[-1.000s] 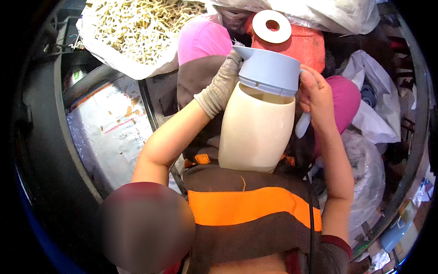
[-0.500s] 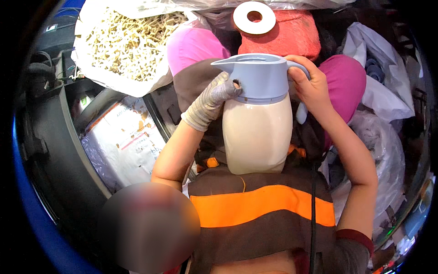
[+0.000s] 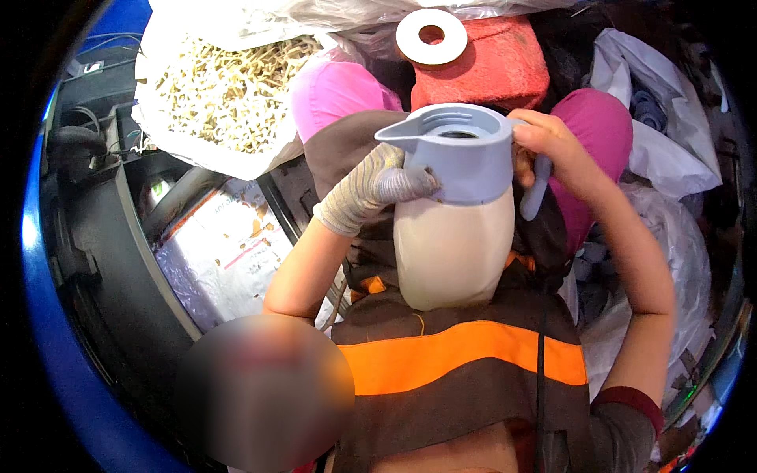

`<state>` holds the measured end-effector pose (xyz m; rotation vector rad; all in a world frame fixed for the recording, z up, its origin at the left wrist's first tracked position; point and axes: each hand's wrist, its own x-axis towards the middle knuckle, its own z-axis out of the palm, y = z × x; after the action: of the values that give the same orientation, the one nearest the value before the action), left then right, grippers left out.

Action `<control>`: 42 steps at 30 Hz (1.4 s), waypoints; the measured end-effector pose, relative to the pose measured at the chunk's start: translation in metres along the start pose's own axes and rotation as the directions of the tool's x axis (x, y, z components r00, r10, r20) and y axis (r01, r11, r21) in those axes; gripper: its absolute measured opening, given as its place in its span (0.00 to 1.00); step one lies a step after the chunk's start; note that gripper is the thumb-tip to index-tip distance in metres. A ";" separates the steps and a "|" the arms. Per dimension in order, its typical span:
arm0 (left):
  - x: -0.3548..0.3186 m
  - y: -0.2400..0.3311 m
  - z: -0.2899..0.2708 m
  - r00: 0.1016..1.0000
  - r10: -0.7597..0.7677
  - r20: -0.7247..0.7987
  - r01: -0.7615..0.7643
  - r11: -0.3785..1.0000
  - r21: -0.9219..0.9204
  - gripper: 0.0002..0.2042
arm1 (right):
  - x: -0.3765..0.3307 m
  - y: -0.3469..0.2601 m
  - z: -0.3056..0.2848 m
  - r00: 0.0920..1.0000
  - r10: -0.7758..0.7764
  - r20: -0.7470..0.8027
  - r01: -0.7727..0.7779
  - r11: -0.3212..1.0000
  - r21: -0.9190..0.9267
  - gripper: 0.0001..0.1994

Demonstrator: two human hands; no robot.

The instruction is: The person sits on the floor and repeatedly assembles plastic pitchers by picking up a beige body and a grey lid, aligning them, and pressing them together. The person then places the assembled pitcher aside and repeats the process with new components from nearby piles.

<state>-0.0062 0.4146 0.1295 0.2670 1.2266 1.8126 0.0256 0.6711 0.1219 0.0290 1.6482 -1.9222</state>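
Note:
A vacuum jug [image 3: 453,244] with a cream body, a grey-blue collar and a pointed spout stands on my lap, close to my apron. Its round mouth shows at the top without a lid. My left hand [image 3: 378,185], in a knitted glove, grips the jug's left side below the spout, with the thumb across the front of the collar. On the other side, my bare right hand [image 3: 560,154] is closed round the top of the grey-blue handle [image 3: 536,189]. The handle's lower end shows below the fingers. The far fingers of my left hand are hidden behind the jug.
A white sack [image 3: 225,94] full of small pale pieces lies at the far left. Beyond the jug, a white ring-shaped roll [image 3: 431,38] rests against a red cloth bundle [image 3: 497,63]. Clear plastic bags [image 3: 654,252] lie at right; a black frame [image 3: 102,236] stands at left.
The jug's top has tipped toward me, so more of its mouth shows. My right hand has shifted on the handle, while my left thumb has slid further across the collar.

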 end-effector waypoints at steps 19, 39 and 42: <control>0.160 0.020 -0.068 0.878 0.470 -0.097 0.199 -0.173 0.964 0.38 | -0.097 -0.080 -0.076 0.881 -0.212 -0.422 0.214 0.976 -0.044 0.22; 0.036 0.043 -0.025 0.955 -0.281 0.094 0.241 0.922 0.303 0.23 | -0.079 0.001 -0.023 0.849 -0.099 -0.519 0.146 0.988 0.051 0.18; 0.055 0.044 -0.006 0.969 -0.236 0.080 0.193 0.914 0.356 0.20 | -0.077 -0.011 -0.015 0.820 -0.102 -0.563 0.174 0.982 0.077 0.16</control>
<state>-0.0656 0.4489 0.1466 0.4171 1.4255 1.3668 0.0786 0.7173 0.1578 0.5927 1.9286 -2.2714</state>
